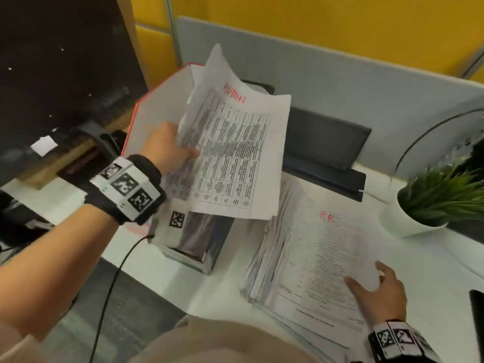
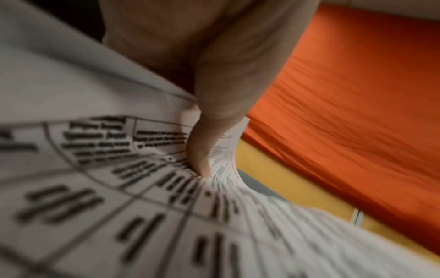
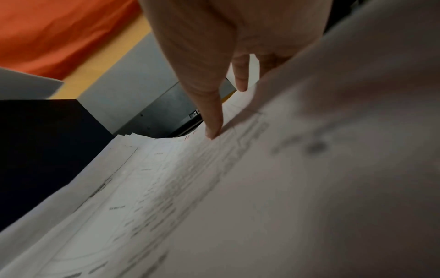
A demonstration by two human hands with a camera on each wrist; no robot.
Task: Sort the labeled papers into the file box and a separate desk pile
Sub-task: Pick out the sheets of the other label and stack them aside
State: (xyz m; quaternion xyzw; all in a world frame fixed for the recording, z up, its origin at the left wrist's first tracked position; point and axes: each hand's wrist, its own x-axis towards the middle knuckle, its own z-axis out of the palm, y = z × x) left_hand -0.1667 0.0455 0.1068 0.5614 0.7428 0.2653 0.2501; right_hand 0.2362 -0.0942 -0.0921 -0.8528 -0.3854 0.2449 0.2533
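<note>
Left hand pinched ADMIN sheet above file box; right hand spread, pressing HR stack.

I'm seeing a white sheet showing a black table grid and red lettering, a red-edged file box, and a white-potted green plant.

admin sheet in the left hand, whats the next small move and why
Probably lower the sheet into the red-edged file box. The left hand pinches it in the air right at the box opening, and its red label reads differently from the HR label on the desk stack, so it seems to belong elsewhere. The right hand rests on that stack and need not move.
</note>
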